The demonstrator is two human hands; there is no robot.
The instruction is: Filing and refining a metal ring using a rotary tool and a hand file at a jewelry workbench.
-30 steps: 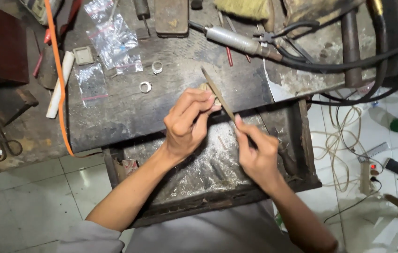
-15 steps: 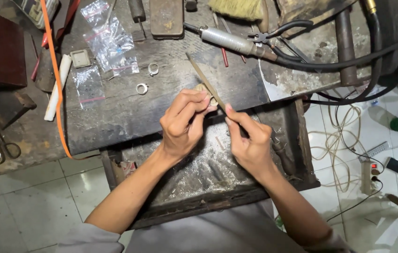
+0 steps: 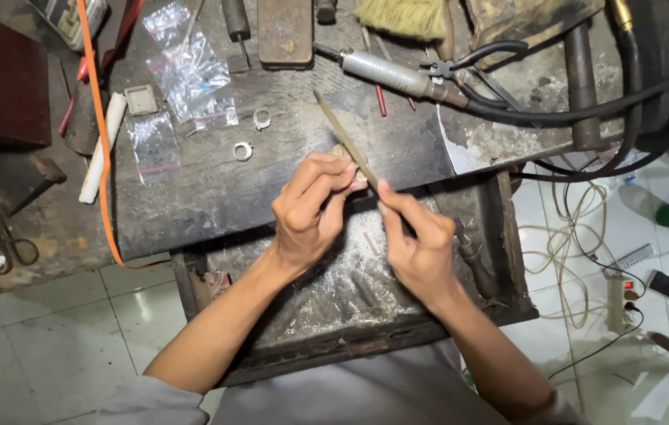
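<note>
My right hand point(image 3: 421, 248) grips a file point(image 3: 346, 142); my left hand point(image 3: 311, 208) pinches something small, unidentifiable; clear plastic bags point(image 3: 189, 75) lie at the bench's point(image 3: 193, 197) far-left corner.

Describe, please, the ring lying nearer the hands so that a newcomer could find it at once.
Start at the dark workbench, left of the left hand. Beside the clear plastic bags lie two small silvery rings; this ring is the lower-left one, below the other ring.

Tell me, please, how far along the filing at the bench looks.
Done: two rings lie on the bench. In hand: the right hand works a slim file against a small piece pinched in the left hand. How much is left cannot be told; the piece is hidden.
</note>
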